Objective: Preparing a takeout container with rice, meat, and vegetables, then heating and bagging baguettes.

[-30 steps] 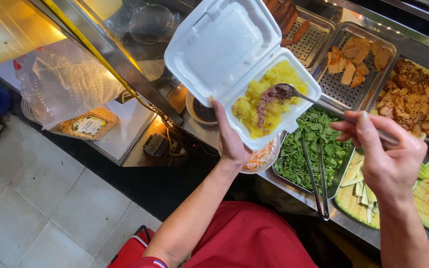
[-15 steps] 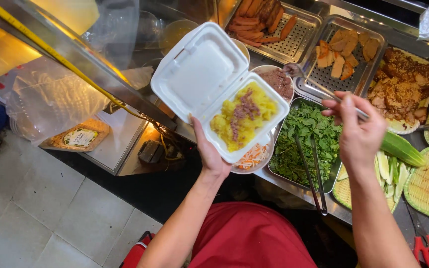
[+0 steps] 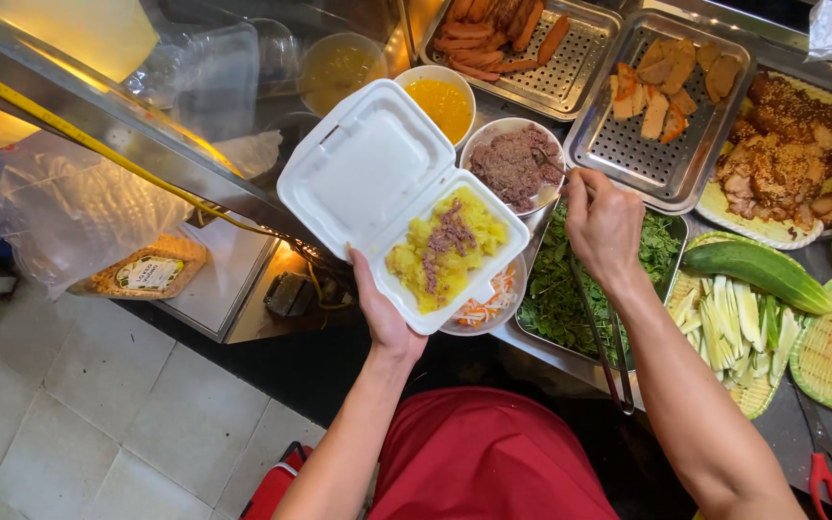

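A: Where is the foam box (image 3: 406,207) held?

B: It is gripped from beneath by the left hand (image 3: 384,313), lid open up and left, yellow rice with brown mince inside.

A: And the right hand (image 3: 604,223)?

B: It is closed on a utensil handle just right of the box, at the bowl of minced meat (image 3: 515,166), which lies nearer to it.
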